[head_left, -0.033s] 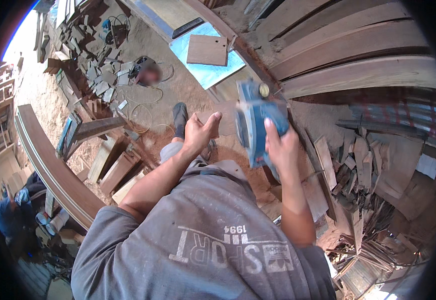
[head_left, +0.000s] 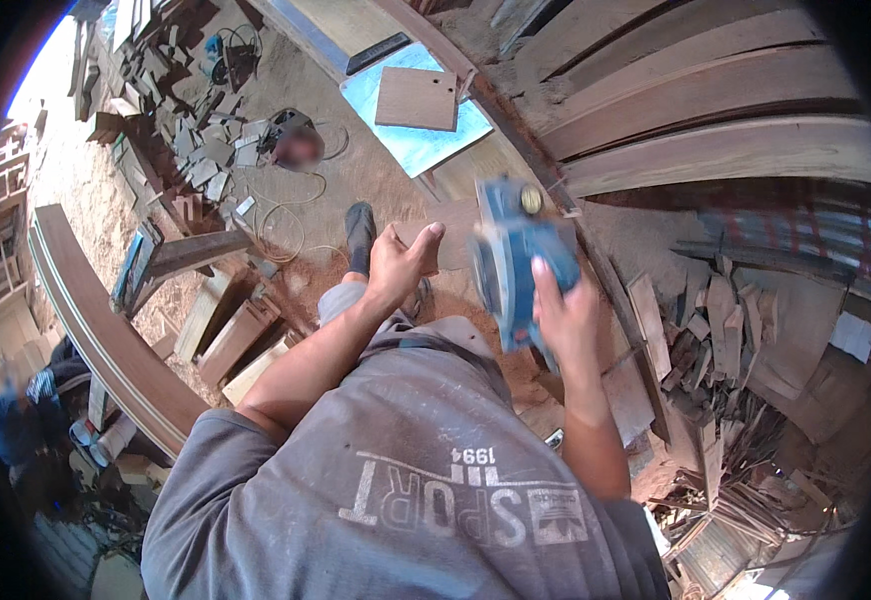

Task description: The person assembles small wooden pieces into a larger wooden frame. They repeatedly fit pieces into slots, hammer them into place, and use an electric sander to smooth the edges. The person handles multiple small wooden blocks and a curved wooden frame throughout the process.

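Pulled slightly nearer the person's body than in the earlier frame, the blue electric hand planer with a round, pale yellow knob [head_left: 526, 265] is blurred, and the right hand [head_left: 563, 305] has come back with it. The left hand [head_left: 404, 262] stays in nearly the same place.

The right hand is closed around the planer's handle, its thumb lying along the top. Just left of the planer, the left hand grips the near end of a flat brown wooden board [head_left: 453, 215], thumb uppermost; this board reaches from that hand toward the planer, which hides its other end. Whether the planer touches the wood, I cannot tell.

Beyond the planer and to its left is a long wooden desk [head_left: 356, 25]. On it lies a pale blue-and-white flat sheet [head_left: 411, 150], carrying a square brown wooden panel with a small dark hole [head_left: 416, 98]; a narrow black bar [head_left: 377, 53] lies beside the sheet, farther from the planer.

To the planer's right, on the far side, rest long brown planks [head_left: 706, 85]; nearer, also to its right, is a heap of wooden offcuts [head_left: 721, 310]. Well left of the planer stretches a long brown board with pale stripes [head_left: 116, 335].
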The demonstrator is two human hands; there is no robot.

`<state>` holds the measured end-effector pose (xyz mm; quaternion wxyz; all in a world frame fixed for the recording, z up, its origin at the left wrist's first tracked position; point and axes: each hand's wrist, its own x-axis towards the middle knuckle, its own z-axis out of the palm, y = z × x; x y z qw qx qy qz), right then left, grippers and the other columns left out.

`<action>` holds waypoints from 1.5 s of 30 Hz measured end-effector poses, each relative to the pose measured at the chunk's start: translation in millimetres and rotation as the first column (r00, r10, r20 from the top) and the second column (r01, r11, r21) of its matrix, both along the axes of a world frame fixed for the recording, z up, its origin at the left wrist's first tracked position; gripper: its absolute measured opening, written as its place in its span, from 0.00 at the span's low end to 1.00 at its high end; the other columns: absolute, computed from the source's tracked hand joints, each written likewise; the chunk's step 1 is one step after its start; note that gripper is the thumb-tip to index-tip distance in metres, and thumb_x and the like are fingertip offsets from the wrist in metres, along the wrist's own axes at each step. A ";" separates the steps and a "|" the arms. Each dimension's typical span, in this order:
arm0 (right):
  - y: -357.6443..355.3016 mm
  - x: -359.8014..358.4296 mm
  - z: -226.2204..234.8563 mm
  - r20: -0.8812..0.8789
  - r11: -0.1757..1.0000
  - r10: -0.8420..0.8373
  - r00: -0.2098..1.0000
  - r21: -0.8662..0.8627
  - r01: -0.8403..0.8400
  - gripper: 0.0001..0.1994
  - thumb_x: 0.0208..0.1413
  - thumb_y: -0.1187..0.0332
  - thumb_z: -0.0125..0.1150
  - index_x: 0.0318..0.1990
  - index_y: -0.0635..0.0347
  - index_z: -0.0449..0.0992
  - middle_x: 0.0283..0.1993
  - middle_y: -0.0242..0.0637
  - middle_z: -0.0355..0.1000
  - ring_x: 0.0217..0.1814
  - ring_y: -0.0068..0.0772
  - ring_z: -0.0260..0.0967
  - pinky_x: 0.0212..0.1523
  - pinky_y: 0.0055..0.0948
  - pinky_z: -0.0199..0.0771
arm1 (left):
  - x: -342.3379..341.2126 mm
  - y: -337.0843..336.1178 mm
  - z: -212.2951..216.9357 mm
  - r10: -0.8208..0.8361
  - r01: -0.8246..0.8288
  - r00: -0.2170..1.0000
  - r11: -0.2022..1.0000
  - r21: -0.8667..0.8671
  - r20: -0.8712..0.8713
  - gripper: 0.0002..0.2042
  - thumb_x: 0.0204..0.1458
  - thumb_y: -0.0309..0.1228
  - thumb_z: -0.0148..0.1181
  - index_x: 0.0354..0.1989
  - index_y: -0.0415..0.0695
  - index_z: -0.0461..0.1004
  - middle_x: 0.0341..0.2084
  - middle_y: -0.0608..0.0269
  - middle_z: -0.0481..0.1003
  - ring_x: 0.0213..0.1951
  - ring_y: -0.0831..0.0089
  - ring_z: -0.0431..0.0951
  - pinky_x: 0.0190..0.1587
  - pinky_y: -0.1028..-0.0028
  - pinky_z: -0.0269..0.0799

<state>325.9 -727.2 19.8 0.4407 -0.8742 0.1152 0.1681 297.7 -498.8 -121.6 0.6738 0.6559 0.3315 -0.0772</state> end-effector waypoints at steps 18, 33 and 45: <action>-11.6 -12.3 0.5 0.018 1.000 0.027 0.999 0.000 -0.027 0.23 0.68 0.52 0.67 0.47 0.70 0.81 0.24 0.39 0.77 0.24 0.30 0.76 0.30 0.36 0.76 | 3.6 -2.9 15.1 0.019 -0.019 1.000 1.000 -0.024 -0.006 0.24 0.60 0.44 0.73 0.43 0.32 0.75 0.27 0.59 0.80 0.26 0.74 0.81 0.28 0.72 0.80; 6.6 28.3 -5.5 0.031 1.000 0.009 0.999 -0.010 -0.008 0.22 0.68 0.52 0.67 0.45 0.69 0.81 0.24 0.36 0.76 0.24 0.28 0.74 0.29 0.35 0.74 | 8.7 -2.3 -2.1 0.018 -0.010 0.998 0.989 -0.146 0.052 0.21 0.62 0.44 0.72 0.38 0.35 0.76 0.23 0.63 0.79 0.24 0.77 0.79 0.27 0.73 0.76; 9.1 44.5 -12.8 0.023 1.000 0.019 1.000 -0.016 -0.018 0.25 0.65 0.50 0.68 0.49 0.69 0.81 0.33 0.49 0.82 0.36 0.46 0.82 0.41 0.46 0.79 | 9.6 1.6 7.3 0.009 0.004 0.998 0.977 -0.215 0.058 0.22 0.62 0.43 0.72 0.44 0.33 0.75 0.24 0.64 0.78 0.23 0.76 0.78 0.25 0.72 0.77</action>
